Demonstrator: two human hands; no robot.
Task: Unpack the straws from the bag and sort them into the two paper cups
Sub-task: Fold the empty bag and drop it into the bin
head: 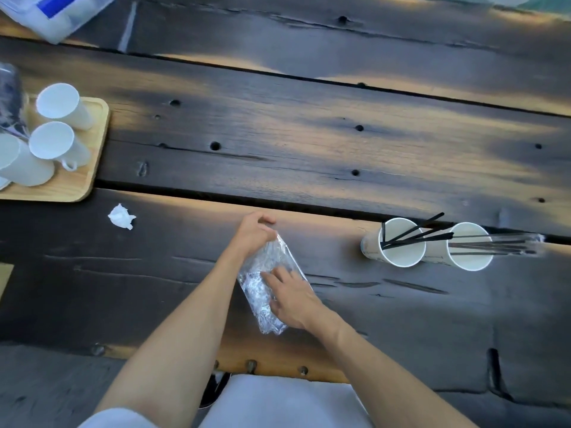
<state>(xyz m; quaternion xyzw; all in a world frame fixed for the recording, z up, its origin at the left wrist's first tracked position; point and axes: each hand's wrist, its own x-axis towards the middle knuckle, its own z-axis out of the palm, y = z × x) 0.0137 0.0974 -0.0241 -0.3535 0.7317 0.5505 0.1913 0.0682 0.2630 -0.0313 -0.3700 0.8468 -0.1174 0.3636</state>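
A crumpled clear plastic bag (265,282) lies on the dark wooden table in front of me. My left hand (255,231) grips its far end. My right hand (292,296) presses flat on its near half with fingers spread. Whether straws are inside the bag I cannot tell. To the right stand two white paper cups. The left cup (398,244) holds several bare black straws (417,231). The right cup (468,247) holds several black straws in clear wrappers (500,244) that lean out to the right.
A wooden tray (77,180) at the left edge carries several white cups (57,101) and a dark bagged bundle. A crumpled white scrap (121,216) lies near it. A clear plastic box (52,13) sits at the far left corner. Gaps run between the table planks.
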